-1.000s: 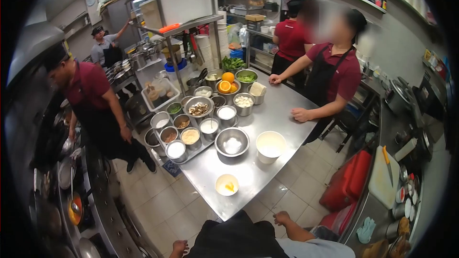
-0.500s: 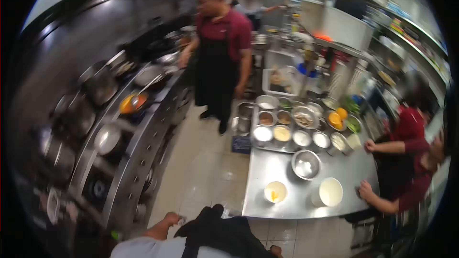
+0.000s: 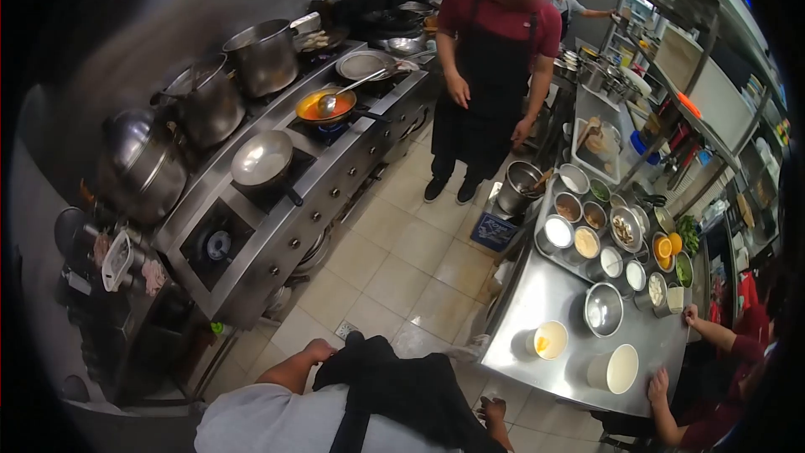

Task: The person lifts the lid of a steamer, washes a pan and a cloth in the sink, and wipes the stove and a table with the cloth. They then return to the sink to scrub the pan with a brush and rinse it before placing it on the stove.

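Observation:
My left hand [image 3: 319, 351] is at the lower middle, beside my black apron [image 3: 377, 386]; its fingers are too small to make out. My right hand [image 3: 492, 409] hangs low, its fingers a little apart, with nothing in it. To its upper right stands the steel table [image 3: 511, 319], bearing a white container with something yellow inside [image 3: 549, 341], an empty white tub [image 3: 615, 369] and a steel bowl [image 3: 604, 310]. On the stove [image 3: 251, 252] to the left are an empty pan [image 3: 262, 158] and a pan of orange sauce [image 3: 314, 106] with a ladle over a blue flame.
A co-worker in a red shirt and black apron [image 3: 482, 67] stands between stove and counter. Another person's hands [image 3: 660, 386] rest at the table's right edge. Large pots [image 3: 262, 54] line the stove's back. A blue crate [image 3: 493, 231] sits on the floor.
The view has swung left, so the table lies further right and more of the stove shows. My right hand shows more fully. The standing co-worker's arm has come away from the stove.

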`<action>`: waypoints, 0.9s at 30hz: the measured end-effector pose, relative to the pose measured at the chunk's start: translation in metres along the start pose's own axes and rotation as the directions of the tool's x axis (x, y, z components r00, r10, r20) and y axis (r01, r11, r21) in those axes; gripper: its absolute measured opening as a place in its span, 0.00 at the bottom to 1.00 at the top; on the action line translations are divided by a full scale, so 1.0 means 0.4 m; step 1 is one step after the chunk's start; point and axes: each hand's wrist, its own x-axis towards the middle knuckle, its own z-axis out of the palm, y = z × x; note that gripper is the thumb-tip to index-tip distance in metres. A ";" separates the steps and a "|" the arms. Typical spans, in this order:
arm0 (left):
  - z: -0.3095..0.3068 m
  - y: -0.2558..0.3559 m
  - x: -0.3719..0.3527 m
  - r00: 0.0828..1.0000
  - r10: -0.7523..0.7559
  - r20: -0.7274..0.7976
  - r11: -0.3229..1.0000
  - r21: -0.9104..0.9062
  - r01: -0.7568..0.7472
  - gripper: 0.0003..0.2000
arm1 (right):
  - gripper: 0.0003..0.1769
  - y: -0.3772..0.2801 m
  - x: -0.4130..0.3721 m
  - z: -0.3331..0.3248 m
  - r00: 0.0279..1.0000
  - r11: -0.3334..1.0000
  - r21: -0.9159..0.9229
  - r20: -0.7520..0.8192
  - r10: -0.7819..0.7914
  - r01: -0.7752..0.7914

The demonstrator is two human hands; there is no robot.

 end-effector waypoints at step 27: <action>-0.546 -0.414 0.211 0.984 -0.176 -0.040 0.882 -0.451 0.140 0.13 | 0.12 -0.201 -0.134 0.559 0.940 0.945 0.251 -0.319 -0.122 0.208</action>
